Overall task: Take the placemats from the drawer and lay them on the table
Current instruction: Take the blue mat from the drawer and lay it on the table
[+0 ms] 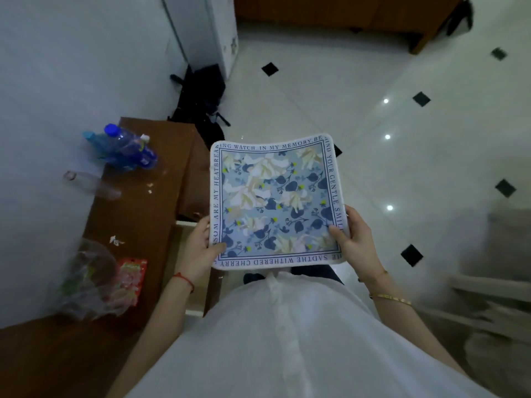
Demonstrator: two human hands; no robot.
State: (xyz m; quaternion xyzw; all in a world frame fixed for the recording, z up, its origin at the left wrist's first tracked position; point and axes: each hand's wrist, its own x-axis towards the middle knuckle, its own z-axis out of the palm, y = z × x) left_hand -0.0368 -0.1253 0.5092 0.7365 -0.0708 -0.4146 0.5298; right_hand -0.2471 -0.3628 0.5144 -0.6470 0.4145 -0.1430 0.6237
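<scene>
A square placemat with a blue floral print and a lettered white border is held flat in front of my body, above the floor. My left hand grips its near left corner, thumb on top. My right hand grips its near right corner the same way. Whether it is one mat or a stack is not visible. Below my left hand the pale inside of an open drawer shows in the brown wooden cabinet at my left.
On the cabinet top stand blue plastic bottles, a clear bottle and a plastic bag of snack packets. A dark bag lies on the tiled floor by the wall. Wooden furniture is far ahead; pale blurred furniture is right.
</scene>
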